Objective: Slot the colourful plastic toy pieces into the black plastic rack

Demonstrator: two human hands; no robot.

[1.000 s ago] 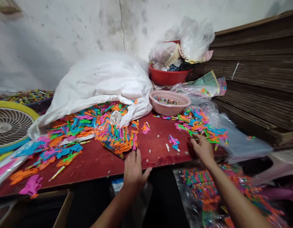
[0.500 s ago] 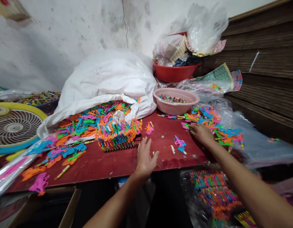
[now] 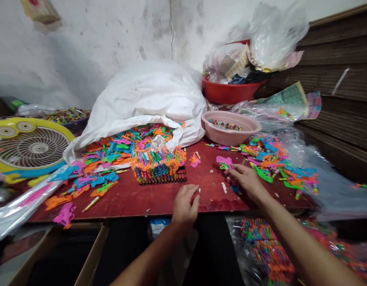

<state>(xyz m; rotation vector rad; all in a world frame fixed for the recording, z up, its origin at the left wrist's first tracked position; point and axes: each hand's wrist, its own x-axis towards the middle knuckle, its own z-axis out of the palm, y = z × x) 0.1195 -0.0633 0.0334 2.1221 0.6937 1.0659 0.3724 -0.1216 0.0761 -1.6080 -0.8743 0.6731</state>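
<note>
My right hand (image 3: pixel 246 180) is closed, its fingertips pinching a pink and green plastic toy piece (image 3: pixel 224 161) just above the red table. Beneath those fingers a blue plastic piece (image 3: pixel 235 188) is partly hidden. My left hand (image 3: pixel 186 204) hovers by the table's front edge, fingers loosely bent, thumb apart, nothing visible in it. Ahead of it stands a black grid rack (image 3: pixel 181 174) packed with upright colourful sticks topped by plastic shapes (image 3: pixel 155 165). A lone pink and orange piece (image 3: pixel 195 159) lies right of the rack.
Behind the rack, a white sack (image 3: pixel 150 91) spills colourful pieces. A pink basin (image 3: pixel 231 137) holds small beads or tubes; a red basin (image 3: pixel 231 92) stands behind. More pieces (image 3: pixel 267 149) are heaped right. A yellow fan (image 3: pixel 37 147) sits left. Below are an open carton (image 3: pixel 94 254) and bagged pieces (image 3: pixel 273 250).
My right hand has come left from the right-hand heap with the pink and green piece. My left hand's spread fingers have curled in. The view has shifted somewhat left.
</note>
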